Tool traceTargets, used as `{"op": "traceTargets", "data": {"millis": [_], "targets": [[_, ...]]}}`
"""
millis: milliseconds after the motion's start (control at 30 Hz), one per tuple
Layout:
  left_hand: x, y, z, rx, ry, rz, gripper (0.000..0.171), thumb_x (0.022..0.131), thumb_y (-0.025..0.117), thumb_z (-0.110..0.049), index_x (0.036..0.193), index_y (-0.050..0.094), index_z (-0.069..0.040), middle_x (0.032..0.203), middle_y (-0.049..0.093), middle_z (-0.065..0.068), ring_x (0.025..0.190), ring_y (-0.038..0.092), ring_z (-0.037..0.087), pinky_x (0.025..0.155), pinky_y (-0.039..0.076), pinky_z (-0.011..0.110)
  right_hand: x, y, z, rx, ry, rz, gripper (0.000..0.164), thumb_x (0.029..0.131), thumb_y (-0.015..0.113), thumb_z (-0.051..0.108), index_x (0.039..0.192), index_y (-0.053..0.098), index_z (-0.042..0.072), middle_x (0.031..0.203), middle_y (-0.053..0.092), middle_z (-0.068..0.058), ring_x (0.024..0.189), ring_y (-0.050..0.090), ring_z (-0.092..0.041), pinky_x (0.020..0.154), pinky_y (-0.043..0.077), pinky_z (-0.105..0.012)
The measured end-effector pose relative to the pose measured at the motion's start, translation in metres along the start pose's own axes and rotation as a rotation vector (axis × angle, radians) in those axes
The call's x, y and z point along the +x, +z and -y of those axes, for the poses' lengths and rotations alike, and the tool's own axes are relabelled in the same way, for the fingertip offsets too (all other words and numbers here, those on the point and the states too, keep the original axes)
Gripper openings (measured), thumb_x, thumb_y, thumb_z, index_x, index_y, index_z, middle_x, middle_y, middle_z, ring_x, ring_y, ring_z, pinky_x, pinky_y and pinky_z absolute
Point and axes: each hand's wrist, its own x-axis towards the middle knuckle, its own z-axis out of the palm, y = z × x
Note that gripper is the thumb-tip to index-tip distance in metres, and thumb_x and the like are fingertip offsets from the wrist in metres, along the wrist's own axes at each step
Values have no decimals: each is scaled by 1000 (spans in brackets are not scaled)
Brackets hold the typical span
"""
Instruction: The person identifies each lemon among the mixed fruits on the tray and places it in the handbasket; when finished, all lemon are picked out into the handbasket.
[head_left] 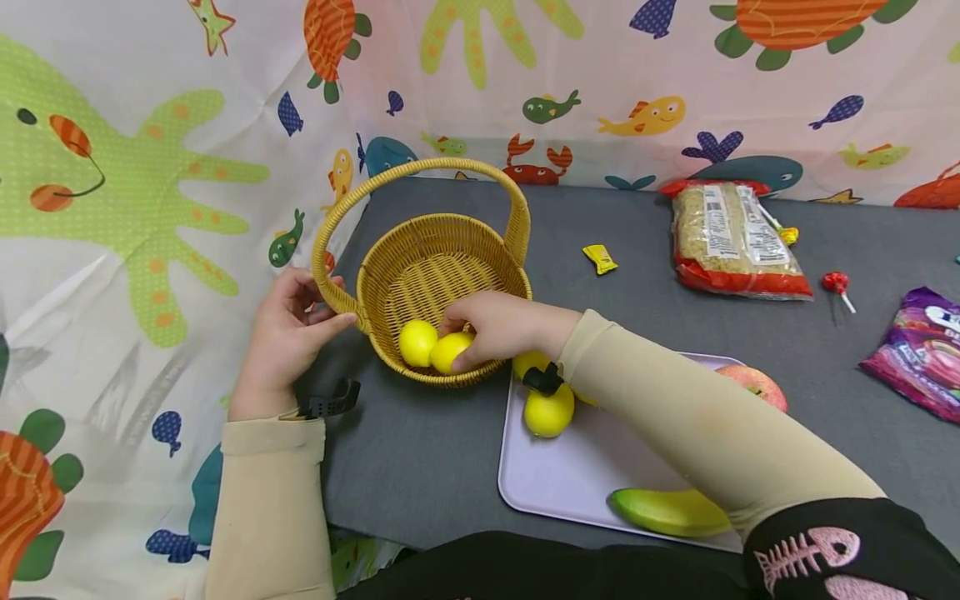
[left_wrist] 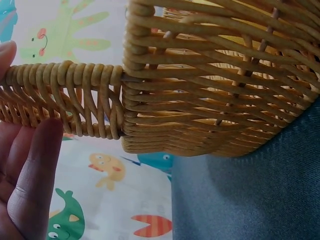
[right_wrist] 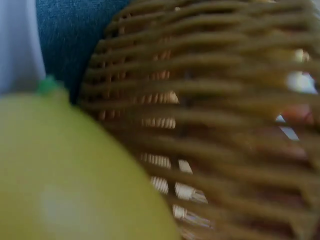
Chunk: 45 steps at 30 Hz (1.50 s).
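Observation:
A round wicker basket (head_left: 442, 271) with a tall hooped handle stands at the left of the grey table. My left hand (head_left: 285, 337) holds the foot of that handle (left_wrist: 65, 95), thumb and fingers on either side of it. Inside the basket, my right hand (head_left: 498, 325) pinches a lemon (head_left: 450, 352) near the front wall. A second lemon (head_left: 417, 342) lies just left of it in the basket. Under my right wrist, more lemons (head_left: 549, 412) sit on a lilac tray (head_left: 558, 492). The right wrist view has a large yellow fruit (right_wrist: 70, 170) before the woven wall (right_wrist: 210, 100).
A long green-yellow fruit (head_left: 667, 512) and a reddish round fruit (head_left: 756, 384) lie on the tray, partly behind my right sleeve. Farther back are a yellow wrapped candy (head_left: 600, 258), a red-edged bag (head_left: 735, 237) and a lollipop (head_left: 836, 283). A purple packet (head_left: 918, 350) lies far right.

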Motion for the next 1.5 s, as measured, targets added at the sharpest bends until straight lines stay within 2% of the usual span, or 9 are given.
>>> {"op": "traceTargets", "data": {"millis": [133, 300, 533, 700, 933, 1167, 1333, 1500], "targets": [[0, 2, 1, 4, -8, -4, 49, 77, 82, 10, 117, 54, 2, 119, 62, 15, 110, 64, 23, 85, 57, 20, 6, 7, 1, -52, -1, -8, 35, 88, 80, 37, 116, 67, 19, 106, 66, 7, 99, 58, -14, 92, 48, -32], [1, 4, 1, 7, 0, 4, 49, 77, 82, 11, 117, 55, 1, 121, 61, 20, 108, 65, 19, 85, 57, 20, 6, 10, 1, -67, 28, -24, 36, 88, 79, 36, 118, 68, 18, 111, 67, 7, 105, 59, -11, 99, 47, -31], [3, 7, 2, -3, -2, 7, 48, 77, 82, 12, 116, 56, 0, 118, 62, 16, 108, 65, 19, 85, 57, 20, -2, 7, -4, 1, 28, -71, 39, 90, 78, 34, 123, 67, 16, 116, 67, 3, 107, 60, -13, 96, 50, -33], [2, 9, 4, -12, -7, 13, 48, 77, 82, 11, 116, 55, 1, 117, 62, 14, 108, 64, 20, 85, 57, 19, -16, 3, -6, 76, 10, -96, 37, 91, 77, 31, 124, 66, 18, 123, 68, -1, 108, 64, -14, 95, 52, -32], [1, 8, 6, -26, -4, 10, 50, 77, 82, 11, 118, 55, 1, 118, 63, 13, 105, 64, 19, 85, 57, 20, -55, -18, 3, 169, 5, -175, 37, 90, 78, 29, 124, 65, 21, 122, 66, 8, 113, 64, -19, 97, 53, -36], [-1, 4, 6, -43, 1, 6, 49, 77, 80, 14, 117, 55, 3, 117, 62, 14, 102, 63, 19, 86, 58, 21, -104, -41, 10, 204, 37, -286, 37, 91, 78, 27, 125, 65, 20, 123, 66, 7, 114, 63, -15, 99, 54, -40], [-3, 1, 4, -30, 6, 2, 48, 77, 80, 14, 116, 54, 3, 116, 63, 13, 100, 63, 20, 85, 58, 21, -139, -42, -5, 139, 94, -322, 39, 91, 78, 28, 127, 65, 21, 125, 65, 7, 117, 61, -16, 102, 52, -46], [-3, 2, 6, -36, 15, 6, 48, 77, 80, 14, 115, 54, 2, 116, 63, 13, 100, 63, 19, 85, 58, 21, -175, -36, -28, 94, 227, -267, 38, 89, 80, 28, 124, 67, 24, 124, 67, 5, 118, 61, -21, 100, 52, -53]]}}
